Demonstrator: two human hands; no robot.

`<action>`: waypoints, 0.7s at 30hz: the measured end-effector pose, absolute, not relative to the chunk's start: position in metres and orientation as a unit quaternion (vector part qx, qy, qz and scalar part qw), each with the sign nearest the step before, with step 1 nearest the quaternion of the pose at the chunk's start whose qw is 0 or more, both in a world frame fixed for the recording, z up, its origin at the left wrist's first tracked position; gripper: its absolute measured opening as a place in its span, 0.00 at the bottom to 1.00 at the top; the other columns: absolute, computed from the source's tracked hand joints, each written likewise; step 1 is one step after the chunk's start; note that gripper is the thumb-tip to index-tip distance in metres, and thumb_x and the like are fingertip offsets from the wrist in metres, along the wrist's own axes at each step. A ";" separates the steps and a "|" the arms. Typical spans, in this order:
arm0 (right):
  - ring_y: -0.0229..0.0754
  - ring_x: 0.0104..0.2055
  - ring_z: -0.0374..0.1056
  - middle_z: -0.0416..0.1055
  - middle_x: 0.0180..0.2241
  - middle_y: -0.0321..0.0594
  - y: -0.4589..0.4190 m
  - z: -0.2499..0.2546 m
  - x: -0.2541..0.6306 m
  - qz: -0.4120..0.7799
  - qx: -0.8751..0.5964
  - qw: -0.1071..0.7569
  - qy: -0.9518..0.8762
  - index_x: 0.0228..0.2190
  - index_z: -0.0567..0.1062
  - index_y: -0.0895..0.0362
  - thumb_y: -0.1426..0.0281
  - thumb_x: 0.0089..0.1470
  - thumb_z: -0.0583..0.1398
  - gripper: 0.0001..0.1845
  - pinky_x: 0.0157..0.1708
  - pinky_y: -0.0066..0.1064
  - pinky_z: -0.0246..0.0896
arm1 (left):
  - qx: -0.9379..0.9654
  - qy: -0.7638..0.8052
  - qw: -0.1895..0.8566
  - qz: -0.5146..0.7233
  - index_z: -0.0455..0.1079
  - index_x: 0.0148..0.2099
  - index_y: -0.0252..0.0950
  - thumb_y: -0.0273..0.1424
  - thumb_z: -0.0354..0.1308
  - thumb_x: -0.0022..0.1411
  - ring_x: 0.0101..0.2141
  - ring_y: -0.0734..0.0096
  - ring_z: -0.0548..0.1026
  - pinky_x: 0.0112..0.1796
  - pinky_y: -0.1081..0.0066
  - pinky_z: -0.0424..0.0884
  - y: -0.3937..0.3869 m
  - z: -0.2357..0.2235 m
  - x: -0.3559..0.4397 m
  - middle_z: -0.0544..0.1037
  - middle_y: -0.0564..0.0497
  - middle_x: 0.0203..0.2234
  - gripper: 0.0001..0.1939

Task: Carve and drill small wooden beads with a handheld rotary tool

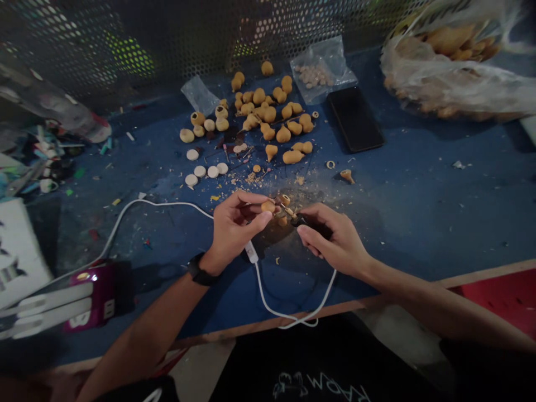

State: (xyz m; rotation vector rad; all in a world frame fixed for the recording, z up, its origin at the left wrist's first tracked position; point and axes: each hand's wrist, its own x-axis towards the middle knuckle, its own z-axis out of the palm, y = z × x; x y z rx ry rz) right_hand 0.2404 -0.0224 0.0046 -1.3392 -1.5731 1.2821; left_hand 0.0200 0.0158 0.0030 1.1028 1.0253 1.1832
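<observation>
Between the thumb and fingers of my left hand (240, 223) is a small tan gourd (268, 207). My right hand (333, 234) grips a black corded rotary tool (298, 220), its brass-coloured tip pointing left at the gourd. Whether the bit touches the gourd I cannot tell. A gourd piece with a hole (285, 199) lies just beyond the tip, and another tan piece (283, 221) sits below it. The white cord (268, 304) loops from my right hand past an inline switch (251, 252) beneath my left wrist.
Several small gourds (283, 134), white discs (213, 171) and shavings lie beyond my hands. Farther back are a phone (355, 119), a small plastic bag (322, 72) and a large bag of gourds (452, 84). A purple power unit (94, 293) stands left, a plastic bottle (62, 100) behind.
</observation>
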 end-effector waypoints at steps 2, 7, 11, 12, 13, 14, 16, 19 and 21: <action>0.34 0.21 0.62 0.69 0.23 0.30 -0.022 0.005 0.240 0.496 -0.514 0.344 -0.609 0.44 0.75 0.55 0.59 0.65 0.62 0.13 0.22 0.29 0.57 | 0.467 0.439 0.578 0.505 0.78 0.38 0.36 0.34 0.78 0.51 0.38 0.63 0.88 0.37 0.72 0.84 0.016 0.003 0.020 0.88 0.47 0.37 0.15; 0.34 0.20 0.61 0.68 0.22 0.30 -0.023 0.007 0.240 0.499 -0.509 0.341 -0.613 0.45 0.75 0.54 0.59 0.65 0.62 0.12 0.21 0.29 0.56 | 0.469 0.456 0.563 0.506 0.78 0.36 0.37 0.36 0.79 0.50 0.34 0.66 0.87 0.35 0.72 0.83 0.015 0.001 0.019 0.87 0.48 0.33 0.16; 0.34 0.21 0.61 0.68 0.22 0.30 -0.023 0.007 0.240 0.494 -0.513 0.343 -0.613 0.44 0.75 0.54 0.59 0.65 0.62 0.13 0.21 0.29 0.56 | 0.484 0.469 0.539 0.506 0.78 0.35 0.37 0.36 0.79 0.49 0.32 0.69 0.85 0.35 0.73 0.82 0.015 -0.001 0.018 0.86 0.49 0.31 0.16; 0.34 0.21 0.61 0.68 0.23 0.30 -0.023 0.006 0.240 0.493 -0.512 0.345 -0.613 0.44 0.75 0.54 0.59 0.65 0.62 0.13 0.21 0.29 0.56 | 0.486 0.469 0.536 0.506 0.78 0.35 0.37 0.36 0.79 0.49 0.31 0.69 0.85 0.35 0.73 0.82 0.015 -0.001 0.018 0.86 0.49 0.31 0.16; 0.34 0.21 0.61 0.68 0.23 0.30 -0.023 0.006 0.240 0.493 -0.511 0.346 -0.613 0.44 0.75 0.54 0.59 0.65 0.62 0.13 0.21 0.29 0.56 | 0.487 0.469 0.535 0.507 0.78 0.35 0.37 0.36 0.79 0.49 0.31 0.69 0.85 0.35 0.72 0.82 0.015 -0.001 0.018 0.86 0.49 0.31 0.16; 0.34 0.21 0.61 0.68 0.23 0.30 -0.023 0.006 0.240 0.494 -0.510 0.347 -0.612 0.44 0.75 0.54 0.58 0.65 0.62 0.13 0.21 0.29 0.56 | 0.488 0.467 0.535 0.507 0.78 0.35 0.37 0.36 0.79 0.49 0.32 0.69 0.85 0.35 0.72 0.82 0.015 -0.001 0.019 0.86 0.49 0.32 0.16; 0.34 0.21 0.61 0.67 0.22 0.30 -0.022 0.006 0.240 0.496 -0.509 0.349 -0.611 0.43 0.75 0.54 0.58 0.65 0.63 0.13 0.22 0.29 0.56 | 0.489 0.461 0.537 0.510 0.78 0.35 0.37 0.35 0.79 0.49 0.32 0.69 0.86 0.35 0.72 0.82 0.015 0.000 0.019 0.87 0.49 0.32 0.15; 0.34 0.21 0.60 0.67 0.22 0.29 -0.022 0.006 0.240 0.499 -0.508 0.349 -0.609 0.43 0.75 0.54 0.58 0.65 0.63 0.13 0.22 0.29 0.56 | 0.487 0.461 0.536 0.513 0.78 0.35 0.37 0.34 0.79 0.49 0.32 0.69 0.86 0.35 0.73 0.82 0.015 0.000 0.019 0.87 0.49 0.31 0.15; 0.34 0.21 0.60 0.67 0.22 0.29 -0.022 0.007 0.240 0.502 -0.511 0.347 -0.605 0.43 0.75 0.54 0.58 0.64 0.63 0.13 0.22 0.29 0.56 | 0.486 0.469 0.532 0.510 0.78 0.35 0.37 0.35 0.79 0.49 0.32 0.69 0.86 0.35 0.73 0.82 0.015 0.000 0.019 0.86 0.50 0.31 0.15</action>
